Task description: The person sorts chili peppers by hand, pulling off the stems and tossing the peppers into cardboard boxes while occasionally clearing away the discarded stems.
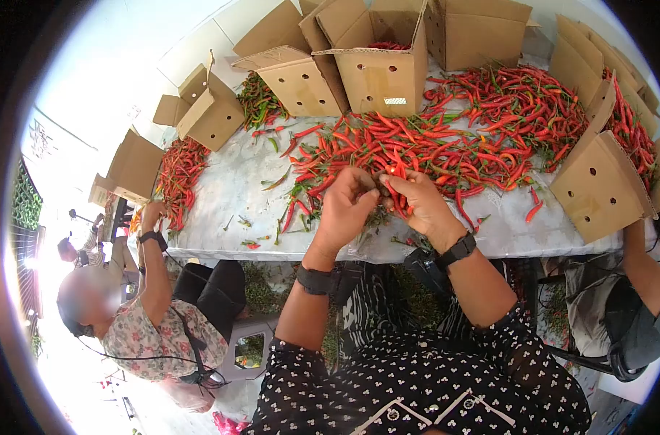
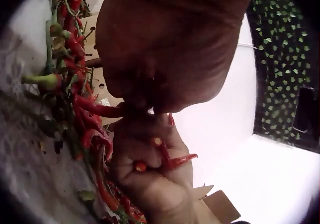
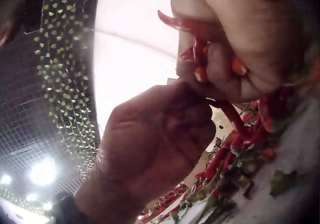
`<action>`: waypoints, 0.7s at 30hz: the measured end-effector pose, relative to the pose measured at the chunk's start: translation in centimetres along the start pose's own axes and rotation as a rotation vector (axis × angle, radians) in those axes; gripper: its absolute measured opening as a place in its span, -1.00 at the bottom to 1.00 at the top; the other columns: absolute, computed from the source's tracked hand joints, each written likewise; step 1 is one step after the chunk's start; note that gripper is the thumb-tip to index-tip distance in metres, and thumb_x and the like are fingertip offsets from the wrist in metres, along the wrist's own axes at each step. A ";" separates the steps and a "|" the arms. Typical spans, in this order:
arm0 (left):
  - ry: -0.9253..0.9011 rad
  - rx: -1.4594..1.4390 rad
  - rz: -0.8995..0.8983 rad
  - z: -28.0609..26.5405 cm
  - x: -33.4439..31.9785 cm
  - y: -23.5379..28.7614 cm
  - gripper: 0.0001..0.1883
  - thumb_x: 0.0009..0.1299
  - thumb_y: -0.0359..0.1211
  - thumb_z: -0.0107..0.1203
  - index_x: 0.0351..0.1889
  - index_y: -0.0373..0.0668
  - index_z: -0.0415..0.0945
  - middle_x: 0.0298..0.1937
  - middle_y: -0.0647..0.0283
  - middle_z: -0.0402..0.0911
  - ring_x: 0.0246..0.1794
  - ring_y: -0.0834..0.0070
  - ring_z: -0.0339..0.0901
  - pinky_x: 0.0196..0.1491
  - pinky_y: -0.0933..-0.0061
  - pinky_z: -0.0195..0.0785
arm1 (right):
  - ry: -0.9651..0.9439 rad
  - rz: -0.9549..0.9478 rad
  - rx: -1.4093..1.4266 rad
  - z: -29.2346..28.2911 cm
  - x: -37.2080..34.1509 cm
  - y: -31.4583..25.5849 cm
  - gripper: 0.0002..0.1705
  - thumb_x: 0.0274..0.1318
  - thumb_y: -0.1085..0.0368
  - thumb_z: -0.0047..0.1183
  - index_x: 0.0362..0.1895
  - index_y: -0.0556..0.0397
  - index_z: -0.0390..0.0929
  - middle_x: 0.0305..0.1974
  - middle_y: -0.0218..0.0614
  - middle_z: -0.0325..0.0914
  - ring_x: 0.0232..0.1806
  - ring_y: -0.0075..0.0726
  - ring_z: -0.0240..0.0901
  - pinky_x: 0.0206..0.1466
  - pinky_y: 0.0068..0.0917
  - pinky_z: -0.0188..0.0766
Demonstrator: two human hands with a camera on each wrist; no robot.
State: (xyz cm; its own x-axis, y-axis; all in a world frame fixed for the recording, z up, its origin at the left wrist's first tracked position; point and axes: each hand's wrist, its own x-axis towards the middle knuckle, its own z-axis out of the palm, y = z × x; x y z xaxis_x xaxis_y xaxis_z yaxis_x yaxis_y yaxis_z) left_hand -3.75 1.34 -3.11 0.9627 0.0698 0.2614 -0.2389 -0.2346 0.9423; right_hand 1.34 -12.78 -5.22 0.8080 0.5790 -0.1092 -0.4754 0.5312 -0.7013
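Observation:
My right hand [image 1: 421,206] grips several red chili peppers [image 3: 200,29] in its curled fingers; cut-looking, stemless ends and a pointed tip stick out between them. Close against it, my left hand [image 1: 350,206] has its fingers curled and its thumb drawn in to the fingertips. One red chili [image 2: 100,108] runs out from where the two hands meet, its end hidden by my left fingers, which appear to pinch it. Both hands are over the near edge of a heap of red chilies [image 1: 388,141] on the table.
Cardboard boxes [image 1: 377,76] stand along the back, and another box [image 1: 598,188] of chilies is at the right. Loose stems and green bits lie on the pale table cover [image 1: 228,181]. A seated person [image 1: 163,341] works at the left; another person's arm [image 1: 642,268] shows at the right.

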 end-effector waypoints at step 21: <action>0.104 0.696 0.173 -1.5 -0.7 2.0 -0.84 0.15 -0.36 0.09 -0.42 -0.27 0.45 -0.53 0.14 0.51 -0.52 0.36 0.48 -0.44 0.39 0.31 | 0.134 -0.181 -0.212 0.1 0.2 -0.4 -0.84 -0.04 0.31 0.11 -0.37 0.13 0.48 -0.60 -0.48 0.41 -0.67 -0.62 0.30 -0.62 -0.65 0.19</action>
State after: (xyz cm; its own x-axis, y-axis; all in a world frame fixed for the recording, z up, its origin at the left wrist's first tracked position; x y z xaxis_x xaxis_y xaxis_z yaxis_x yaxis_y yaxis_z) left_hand -5.09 2.26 -1.06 0.8929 0.0596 0.4463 -0.2171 -0.8113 0.5428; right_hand 1.70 -12.83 -4.91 0.9183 0.3927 -0.0508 -0.2476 0.4693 -0.8476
